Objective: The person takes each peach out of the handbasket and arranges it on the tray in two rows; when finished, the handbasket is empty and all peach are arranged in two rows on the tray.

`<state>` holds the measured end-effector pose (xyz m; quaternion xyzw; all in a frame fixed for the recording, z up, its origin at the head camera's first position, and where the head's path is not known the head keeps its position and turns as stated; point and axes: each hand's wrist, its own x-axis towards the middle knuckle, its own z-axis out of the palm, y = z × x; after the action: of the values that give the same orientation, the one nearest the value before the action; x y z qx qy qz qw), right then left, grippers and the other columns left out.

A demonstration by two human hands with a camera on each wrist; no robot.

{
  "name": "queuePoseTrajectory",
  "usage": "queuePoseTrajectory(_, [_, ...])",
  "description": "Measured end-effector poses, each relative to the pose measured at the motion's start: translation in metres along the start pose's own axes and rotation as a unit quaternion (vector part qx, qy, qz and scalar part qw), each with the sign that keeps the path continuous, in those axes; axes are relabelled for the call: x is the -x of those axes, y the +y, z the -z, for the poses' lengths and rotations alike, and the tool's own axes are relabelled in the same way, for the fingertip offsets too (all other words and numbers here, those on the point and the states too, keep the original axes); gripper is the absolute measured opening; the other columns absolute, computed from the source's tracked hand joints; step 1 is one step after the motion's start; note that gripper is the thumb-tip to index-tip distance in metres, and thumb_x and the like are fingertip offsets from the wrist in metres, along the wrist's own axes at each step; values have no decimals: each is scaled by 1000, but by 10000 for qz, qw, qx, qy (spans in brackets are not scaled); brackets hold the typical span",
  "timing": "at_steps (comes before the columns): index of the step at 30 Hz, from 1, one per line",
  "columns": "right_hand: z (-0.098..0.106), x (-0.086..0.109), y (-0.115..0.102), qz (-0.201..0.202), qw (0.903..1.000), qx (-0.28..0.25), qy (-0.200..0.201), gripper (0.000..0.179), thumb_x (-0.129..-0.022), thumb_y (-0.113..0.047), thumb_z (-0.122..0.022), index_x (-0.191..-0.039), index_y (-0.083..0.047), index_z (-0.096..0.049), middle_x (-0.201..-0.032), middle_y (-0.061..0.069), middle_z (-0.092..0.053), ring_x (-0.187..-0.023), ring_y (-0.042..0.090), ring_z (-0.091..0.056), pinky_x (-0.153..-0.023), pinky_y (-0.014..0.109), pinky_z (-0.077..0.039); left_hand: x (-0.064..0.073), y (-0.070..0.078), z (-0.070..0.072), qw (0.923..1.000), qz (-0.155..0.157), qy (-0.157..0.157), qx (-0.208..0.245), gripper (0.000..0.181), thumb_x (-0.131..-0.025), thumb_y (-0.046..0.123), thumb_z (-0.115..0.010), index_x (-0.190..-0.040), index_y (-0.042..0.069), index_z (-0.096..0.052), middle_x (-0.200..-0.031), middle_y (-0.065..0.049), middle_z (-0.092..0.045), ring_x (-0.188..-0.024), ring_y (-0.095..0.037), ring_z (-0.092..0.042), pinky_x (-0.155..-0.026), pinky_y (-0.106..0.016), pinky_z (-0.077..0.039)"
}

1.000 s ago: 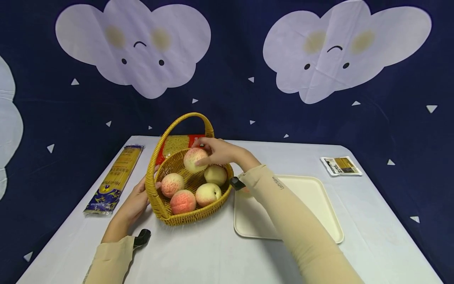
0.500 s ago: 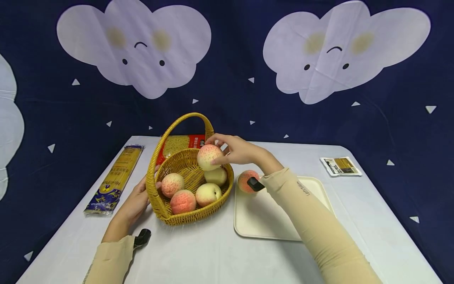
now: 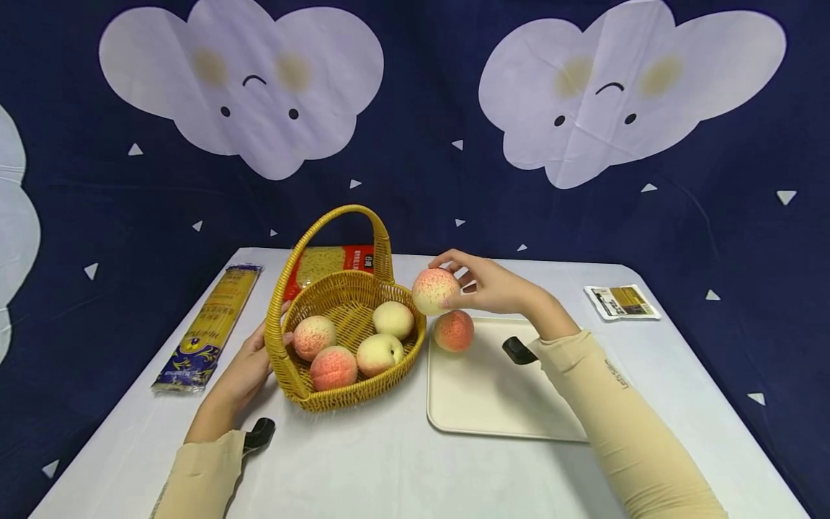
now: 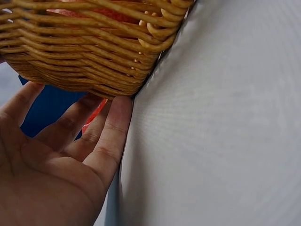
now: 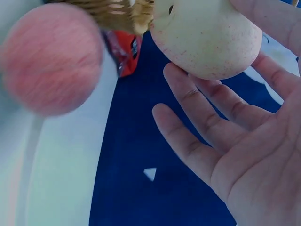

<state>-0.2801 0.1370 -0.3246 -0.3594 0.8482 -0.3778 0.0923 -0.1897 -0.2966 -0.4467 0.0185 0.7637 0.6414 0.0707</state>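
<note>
My right hand point(image 3: 496, 286) pinches a pale peach with red speckles point(image 3: 434, 291) between thumb and fingers, raised over the tray's back left corner. In the right wrist view, the peach's underside point(image 5: 209, 42) rests against the fingertips. The wicker basket point(image 3: 363, 396) stands left of centre, its tall handle arching up, with several peaches inside. My left hand point(image 3: 249, 367) holds the basket's left end, its thumb tip showing at the rim. In the left wrist view, my left fingers point(image 4: 110, 132) lie against the woven wall. A reddish peach point(image 3: 454, 331) sits on the cream tray point(image 3: 493, 411).
A long pack of spaghetti point(image 3: 210, 324) lies at the left. Behind the basket is a red pasta bag point(image 3: 324, 265). A small white packet point(image 3: 622, 303) rests at the back right of the white table. A dark blue cloud-patterned cloth point(image 3: 415, 144) hangs behind.
My right hand has carried the speckled peach rightward, out of the basket and over the tray's edge. The peach on the tray is now uncovered. My left hand and the basket stay put.
</note>
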Motion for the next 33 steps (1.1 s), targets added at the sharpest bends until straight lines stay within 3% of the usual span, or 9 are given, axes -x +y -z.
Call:
queuePoseTrajectory(8, [6,32,21,-188,9996,-21,230,61,-90,-17,-88,-144,-15,-59,-136,14,-67,-112,29,-75,-106,52,-58,3,0,0,10000,-56,-15,65,74,-113,33,-55,-174,32,-13,-182,-13,-7,-166,-45,-10,-128,-72,-16])
queuePoseTrajectory(11, [7,43,30,-227,9992,-1,324,61,-90,-18,-88,-143,-14,-58,-134,15,-67,-111,29,-76,-104,52,-59,3,0,0,10000,-32,6,29,74,-113,34,-55,-174,33,-13,-182,-12,-8,-166,-44,-11,-129,-68,-21])
queuePoseTrajectory(15, [6,55,43,-329,9985,25,425,59,-91,-18,-87,-143,-14,-57,-133,17,-67,-111,30,-76,-102,51,-60,3,-2,2,10000,-12,50,58,73,-113,32,-55,-174,32,-15,-182,-11,-10,-164,-41,-17,-118,-36,-43])
queuePoseTrajectory(18, [3,63,53,-427,9980,-8,476,59,-92,-17,-86,-143,-13,-57,-133,18,-66,-111,30,-75,-102,51,-60,2,-3,2,9999,-20,37,99,73,-113,31,-55,-174,31,-16,-182,-10,-10,-164,-40,-17,-102,-17,-44])
queuePoseTrajectory(21, [2,71,61,-510,9973,-47,534,60,-93,-15,-85,-145,-12,-55,-134,19,-65,-111,30,-75,-102,48,-60,1,-3,1,10000,-26,9,91,73,-113,32,-56,-174,31,-16,-182,-11,-10,-165,-40,-15,-107,-23,-42])
queuePoseTrajectory(26, [2,84,71,-623,9954,-185,710,60,-94,-14,-84,-146,-12,-53,-136,22,-63,-110,29,-74,-99,38,-61,0,-2,0,9999,-106,-14,120,73,-113,32,-56,-174,31,-17,-182,-10,-8,-166,-40,-12,-126,-53,-32])
queuePoseTrajectory(28, [2,88,74,-665,9946,-229,758,60,-94,-15,-84,-146,-11,-53,-136,23,-63,-109,29,-74,-98,37,-62,-1,-3,0,9999,-100,-4,102,73,-112,33,-56,-174,33,-17,-182,-10,-8,-166,-39,-12,-127,-54,-30])
queuePoseTrajectory(30, [2,91,78,-732,9940,-260,770,59,-95,-16,-84,-145,-11,-53,-136,24,-63,-110,29,-74,-97,36,-62,-1,-4,1,10000,-83,12,43,73,-112,35,-56,-174,35,-17,-182,-10,-10,-166,-39,-14,-123,-48,-34])
queuePoseTrajectory(33, [-1,96,85,-794,9936,-281,754,59,-95,-15,-83,-145,-10,-53,-135,24,-63,-109,29,-74,-97,35,-62,-1,-3,2,9999,-74,18,75,73,-113,35,-56,-174,35,-16,-182,-10,-10,-166,-39,-15,-124,-52,-32])
